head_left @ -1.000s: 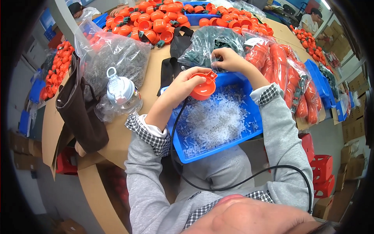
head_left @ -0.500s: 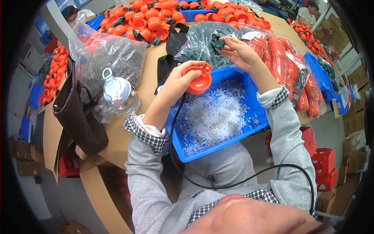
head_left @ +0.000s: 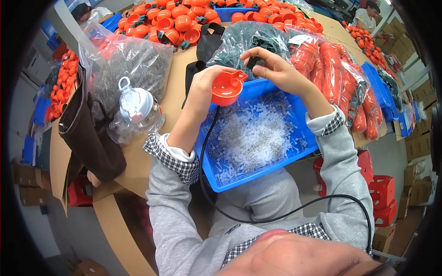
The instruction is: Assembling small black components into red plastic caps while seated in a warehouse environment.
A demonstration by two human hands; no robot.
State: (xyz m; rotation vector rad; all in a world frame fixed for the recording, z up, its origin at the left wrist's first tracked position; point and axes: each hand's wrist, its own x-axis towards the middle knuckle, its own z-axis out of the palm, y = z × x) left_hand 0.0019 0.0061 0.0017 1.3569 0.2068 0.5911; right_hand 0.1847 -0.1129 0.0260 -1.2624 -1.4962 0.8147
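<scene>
My left hand (head_left: 201,87) is closed on an orange plastic cup (head_left: 225,90) with a small lug on its rim, tilted so its hollow inside shows. Just to the right, my right hand (head_left: 278,71) pinches a small dark green plastic piece (head_left: 252,62), partly hidden by the fingers. A short gap separates the piece from the cup. Both hands are over the far side of a blue plastic bin (head_left: 271,171), which holds a heap of small white plastic pieces (head_left: 244,140) and fine metal springs. Beyond the hands lies a clear bag of dark green parts (head_left: 232,43).
Bags of orange cups (head_left: 328,69) lie to the right; loose orange cups (head_left: 183,23) pile up at the back. On the left are a bag of springs (head_left: 138,64), a bottle (head_left: 136,105) and a brown bag (head_left: 94,138). A black cable (head_left: 276,219) crosses my lap.
My right hand has come left and down with the green piece, closer to the cup. My left hand has shifted slightly left and turned the cup so its inside faces more toward me.
</scene>
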